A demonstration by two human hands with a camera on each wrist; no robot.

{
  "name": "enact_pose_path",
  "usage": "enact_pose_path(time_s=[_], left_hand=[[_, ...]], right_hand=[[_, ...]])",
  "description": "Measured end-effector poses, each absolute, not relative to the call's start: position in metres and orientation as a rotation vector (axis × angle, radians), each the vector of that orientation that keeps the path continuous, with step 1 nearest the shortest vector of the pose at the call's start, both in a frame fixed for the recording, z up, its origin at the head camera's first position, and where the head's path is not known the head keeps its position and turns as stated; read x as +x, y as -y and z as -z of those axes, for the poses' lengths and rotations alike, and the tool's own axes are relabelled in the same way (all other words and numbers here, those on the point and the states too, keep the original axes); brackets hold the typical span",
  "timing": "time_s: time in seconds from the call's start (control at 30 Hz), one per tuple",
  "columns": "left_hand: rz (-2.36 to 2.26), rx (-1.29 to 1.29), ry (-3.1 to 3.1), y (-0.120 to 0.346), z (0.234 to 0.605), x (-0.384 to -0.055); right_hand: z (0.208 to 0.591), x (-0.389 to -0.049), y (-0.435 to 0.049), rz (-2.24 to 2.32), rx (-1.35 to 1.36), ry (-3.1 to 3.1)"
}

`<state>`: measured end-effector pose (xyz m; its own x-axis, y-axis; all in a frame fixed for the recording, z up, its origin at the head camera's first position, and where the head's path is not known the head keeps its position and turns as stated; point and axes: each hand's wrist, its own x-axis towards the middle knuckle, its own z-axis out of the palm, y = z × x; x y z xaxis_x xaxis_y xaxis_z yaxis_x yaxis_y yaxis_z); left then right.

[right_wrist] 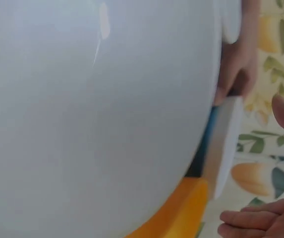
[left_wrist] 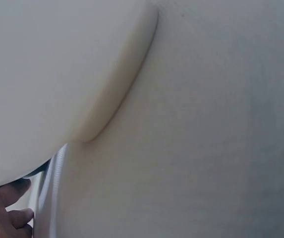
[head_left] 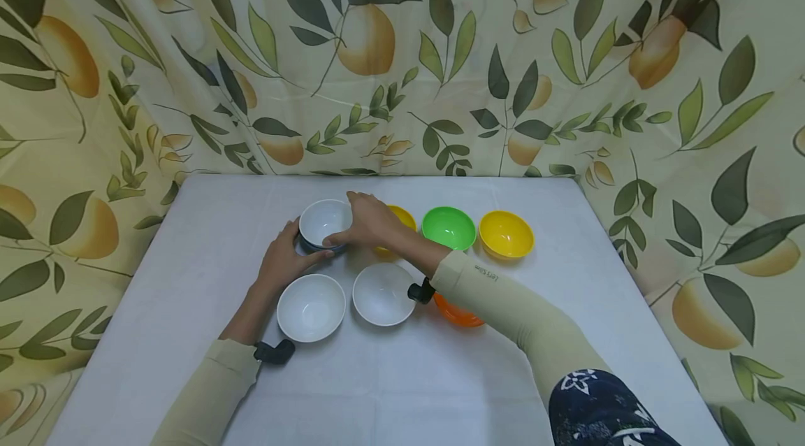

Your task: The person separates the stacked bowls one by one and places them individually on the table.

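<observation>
In the head view a white bowl (head_left: 323, 221) sits in a dark blue bowl (head_left: 309, 246) at the back left of the table. My left hand (head_left: 284, 259) holds the blue bowl, fingers round its left side and thumb along its front. My right hand (head_left: 371, 221) is at the white bowl's right side, its thumb overlapping the rim in the head view. The right wrist view shows this right hand (right_wrist: 268, 218) with thumb and fingers spread apart. Close in front are two more white bowls, one on the left (head_left: 311, 307) and one on the right (head_left: 383, 294).
Behind the right forearm a yellow bowl (head_left: 402, 217) is partly hidden. Farther right stand a green bowl (head_left: 448, 228) and another yellow bowl (head_left: 506, 235). An orange bowl (head_left: 459, 312) shows below the right sleeve. A white cloth covers the table (head_left: 377, 390), with a patterned curtain (head_left: 402, 117) behind it.
</observation>
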<state>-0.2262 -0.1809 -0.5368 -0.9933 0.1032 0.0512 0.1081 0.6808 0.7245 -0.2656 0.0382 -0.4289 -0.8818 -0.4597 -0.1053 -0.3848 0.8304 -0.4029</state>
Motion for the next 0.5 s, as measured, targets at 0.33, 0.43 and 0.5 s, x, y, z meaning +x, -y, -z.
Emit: enact_pose_path(time_s=[0.33,0.43,0.5], left_hand=[[1.224,-0.203,2.857,0.181,0.536,-0.225],[1.223,-0.204,2.857,0.18,0.535,-0.225],[1.226,-0.2,2.859,0.18,0.534,-0.225]], right_hand=[[0.439,-0.283,-0.027,0.444,-0.671,-2.718],[0.441,-0.286,-0.024,0.405,-0.672,-2.729],[0.442,-0.288,-0.023,0.383,-0.661,-2.735]])
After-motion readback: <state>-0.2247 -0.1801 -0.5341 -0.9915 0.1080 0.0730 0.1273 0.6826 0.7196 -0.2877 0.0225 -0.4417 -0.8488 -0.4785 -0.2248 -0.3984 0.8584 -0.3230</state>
